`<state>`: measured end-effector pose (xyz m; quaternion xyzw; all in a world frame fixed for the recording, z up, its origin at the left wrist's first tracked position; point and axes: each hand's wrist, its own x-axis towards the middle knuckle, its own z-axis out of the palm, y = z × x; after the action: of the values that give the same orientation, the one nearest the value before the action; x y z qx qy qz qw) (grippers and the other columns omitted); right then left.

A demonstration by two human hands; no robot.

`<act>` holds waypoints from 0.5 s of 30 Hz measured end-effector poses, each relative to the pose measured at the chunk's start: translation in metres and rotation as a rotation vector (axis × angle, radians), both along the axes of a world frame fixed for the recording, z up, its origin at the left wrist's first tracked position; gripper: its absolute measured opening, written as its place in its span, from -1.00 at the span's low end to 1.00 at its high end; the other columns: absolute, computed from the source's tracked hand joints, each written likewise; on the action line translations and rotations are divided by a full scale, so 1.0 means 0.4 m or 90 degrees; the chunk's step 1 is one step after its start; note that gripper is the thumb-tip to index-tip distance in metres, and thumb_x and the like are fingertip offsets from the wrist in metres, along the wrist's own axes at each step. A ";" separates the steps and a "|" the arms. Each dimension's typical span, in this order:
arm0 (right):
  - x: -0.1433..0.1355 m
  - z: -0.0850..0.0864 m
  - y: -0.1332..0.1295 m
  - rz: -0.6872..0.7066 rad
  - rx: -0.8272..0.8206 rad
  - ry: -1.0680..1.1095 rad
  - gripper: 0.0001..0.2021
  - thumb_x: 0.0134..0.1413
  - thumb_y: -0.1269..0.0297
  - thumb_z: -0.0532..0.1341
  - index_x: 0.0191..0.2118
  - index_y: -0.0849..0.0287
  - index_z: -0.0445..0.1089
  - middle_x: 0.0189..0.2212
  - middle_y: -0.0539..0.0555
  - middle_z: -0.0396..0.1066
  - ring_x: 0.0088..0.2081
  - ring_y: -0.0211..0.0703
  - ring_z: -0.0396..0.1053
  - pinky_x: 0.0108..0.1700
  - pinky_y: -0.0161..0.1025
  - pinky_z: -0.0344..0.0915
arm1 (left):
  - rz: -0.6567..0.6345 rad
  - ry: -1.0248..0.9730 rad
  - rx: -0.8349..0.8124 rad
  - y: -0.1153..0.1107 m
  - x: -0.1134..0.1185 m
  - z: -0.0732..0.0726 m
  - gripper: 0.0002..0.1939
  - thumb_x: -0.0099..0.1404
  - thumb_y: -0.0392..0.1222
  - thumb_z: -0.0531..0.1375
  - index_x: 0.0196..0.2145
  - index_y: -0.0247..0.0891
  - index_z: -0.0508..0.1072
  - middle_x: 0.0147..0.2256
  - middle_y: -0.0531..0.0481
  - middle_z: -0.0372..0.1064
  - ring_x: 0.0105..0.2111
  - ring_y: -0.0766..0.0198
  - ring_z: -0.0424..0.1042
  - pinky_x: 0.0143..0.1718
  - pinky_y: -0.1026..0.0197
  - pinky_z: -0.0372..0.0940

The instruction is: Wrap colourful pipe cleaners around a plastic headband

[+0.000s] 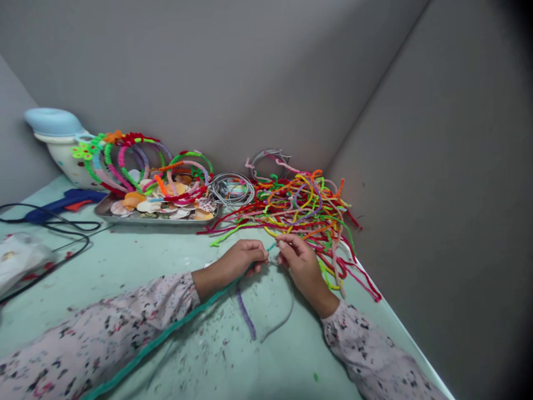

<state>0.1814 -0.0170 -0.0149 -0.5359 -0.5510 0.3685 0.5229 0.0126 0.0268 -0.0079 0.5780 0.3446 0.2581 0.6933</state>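
My left hand (239,258) is closed in a pinch around a long teal pipe cleaner (166,333), whose tail runs back under my left forearm to the bottom edge. A short teal stretch spans the small gap to my right hand (302,269), whose thumb and fingertips pinch its end. A thin grey wire (292,300) curves down from between the hands, its free end pointing toward me. Below my left hand hangs or lies a purple pipe cleaner (245,314); where it joins is hidden by the fingers.
A loose heap of coloured pipe cleaners (300,205) lies just beyond my right hand. Left of it are coiled grey wires (233,189) and a metal tray (158,221) holding shells and wrapped headbands (120,161). Further left: a blue glue gun (58,206), black cord (83,247), plastic bag (23,261).
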 end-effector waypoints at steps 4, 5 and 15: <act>-0.005 0.012 -0.012 -0.048 0.147 -0.182 -0.85 0.14 0.25 0.15 -0.18 0.09 0.39 -0.32 0.04 0.37 -0.37 -0.19 0.33 -0.33 -0.25 0.25 | -0.005 0.002 0.005 -0.001 0.000 0.001 -0.80 0.13 -0.11 0.14 -0.51 -0.31 0.33 -0.68 0.12 0.21 -0.71 0.47 0.11 -0.69 0.38 0.00; -0.006 0.016 -0.014 -0.048 0.173 -0.221 -0.86 0.14 0.28 0.15 -0.18 0.10 0.39 -0.29 0.05 0.37 -0.35 -0.18 0.33 -0.30 -0.24 0.25 | -0.006 0.002 0.007 -0.001 0.000 0.001 -0.80 0.13 -0.11 0.13 -0.51 -0.31 0.33 -0.68 0.12 0.21 -0.71 0.47 0.11 -0.69 0.38 0.00; -0.002 0.017 -0.010 -0.046 0.235 -0.334 -0.88 0.17 0.36 0.11 -0.26 0.15 0.39 -0.35 0.06 0.39 -0.29 -0.15 0.34 -0.23 -0.23 0.23 | -0.014 0.016 0.019 -0.002 -0.001 0.000 -0.82 0.13 -0.15 0.12 -0.52 -0.31 0.33 -0.68 0.13 0.21 -0.71 0.47 0.11 -0.69 0.40 0.01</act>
<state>0.1805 -0.0209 -0.0081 -0.5278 -0.7053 0.0927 0.4640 0.0121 0.0260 -0.0077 0.5953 0.3430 0.2486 0.6828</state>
